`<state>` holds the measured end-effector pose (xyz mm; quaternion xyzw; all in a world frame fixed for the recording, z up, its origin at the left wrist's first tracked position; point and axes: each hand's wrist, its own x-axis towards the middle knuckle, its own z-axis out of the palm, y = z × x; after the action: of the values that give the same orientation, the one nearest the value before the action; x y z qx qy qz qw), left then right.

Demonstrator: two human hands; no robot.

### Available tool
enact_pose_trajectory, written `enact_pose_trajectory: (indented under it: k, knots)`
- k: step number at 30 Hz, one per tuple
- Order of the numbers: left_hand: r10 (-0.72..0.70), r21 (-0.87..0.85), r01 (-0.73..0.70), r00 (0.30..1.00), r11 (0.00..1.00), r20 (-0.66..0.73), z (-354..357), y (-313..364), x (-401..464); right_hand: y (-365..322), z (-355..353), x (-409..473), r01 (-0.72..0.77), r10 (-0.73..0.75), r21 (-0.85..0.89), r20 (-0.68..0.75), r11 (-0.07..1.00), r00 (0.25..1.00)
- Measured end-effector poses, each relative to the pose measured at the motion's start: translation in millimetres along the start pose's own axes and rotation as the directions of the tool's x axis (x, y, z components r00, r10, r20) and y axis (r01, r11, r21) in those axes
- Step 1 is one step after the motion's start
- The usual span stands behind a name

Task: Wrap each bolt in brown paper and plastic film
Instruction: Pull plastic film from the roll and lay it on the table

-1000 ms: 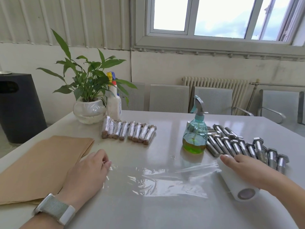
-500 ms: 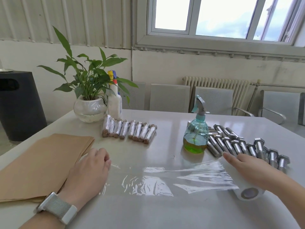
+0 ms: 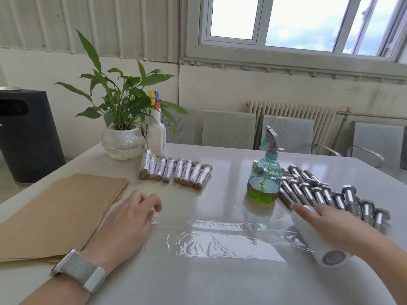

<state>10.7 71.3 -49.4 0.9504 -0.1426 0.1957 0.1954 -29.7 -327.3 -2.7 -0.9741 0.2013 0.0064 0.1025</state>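
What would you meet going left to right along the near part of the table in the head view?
Brown paper stack → left hand → stretched plastic film → film roll under the right hand.

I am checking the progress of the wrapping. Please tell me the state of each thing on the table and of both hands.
Plastic film: unrolled flat on table.
Film roll: lying, held.
Left hand: pressing film's end.
Right hand: resting on roll.
Wrapped bolts: finished, in a row.
Bare bolts: unwrapped.
Brown paper: stacked flat.
Green spray bottle: upright, partly full.
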Motion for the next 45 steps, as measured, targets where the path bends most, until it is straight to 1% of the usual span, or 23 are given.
enact_pose_trajectory:
  k: [5,9,14,21,25,29,34,37,41,45]
  knots:
    - [0.038,0.081,-0.037,0.999,0.996,-0.016,0.0,-2.1,0.8,-2.3,0.8,0.2,0.000,-0.001,-0.074,-0.011,0.997,1.000]
    - [0.055,0.098,-0.054,0.998,0.994,-0.014,2.4,-5.7,1.8,-2.0,3.4,1.8,-0.004,-0.006,-0.163,-0.062,0.987,0.998]
    - [0.056,0.103,-0.056,0.998,0.993,0.003,5.9,-9.8,3.0,0.6,-1.2,2.2,0.004,-0.012,-0.124,-0.064,0.992,0.998]
    - [0.065,0.128,-0.064,0.998,0.990,-0.003,8.1,-9.7,3.2,8.8,-5.5,2.4,-0.042,0.036,-0.116,-0.053,0.992,0.998]
    - [0.041,0.167,-0.042,0.999,0.985,0.008,8.5,-9.8,3.2,8.5,-5.7,2.3,-0.048,0.043,-0.102,-0.051,0.994,0.998]
    - [0.019,0.161,-0.023,0.999,0.987,0.025,7.4,-7.7,3.4,4.3,-7.1,-0.2,-0.057,0.055,-0.086,-0.020,0.995,0.998]
    - [0.003,0.137,-0.008,0.999,0.991,0.038,3.7,-6.0,2.9,1.7,-10.6,-4.1,-0.076,0.075,0.020,0.025,0.997,0.997]
    - [-0.009,0.149,0.000,0.998,0.989,0.056,1.6,-5.5,2.4,-0.3,-11.9,-5.4,-0.049,0.051,-0.062,0.045,0.997,0.998]
    - [-0.035,0.105,0.028,0.997,0.994,0.066,0.6,-5.9,2.5,-4.1,-9.9,-6.7,-0.066,0.068,-0.054,0.027,0.996,0.997]
    - [-0.081,0.144,0.075,0.996,0.987,0.041,0.9,-8.1,3.0,-6.4,-9.7,-6.9,-0.051,0.052,-0.118,0.007,0.992,0.999]
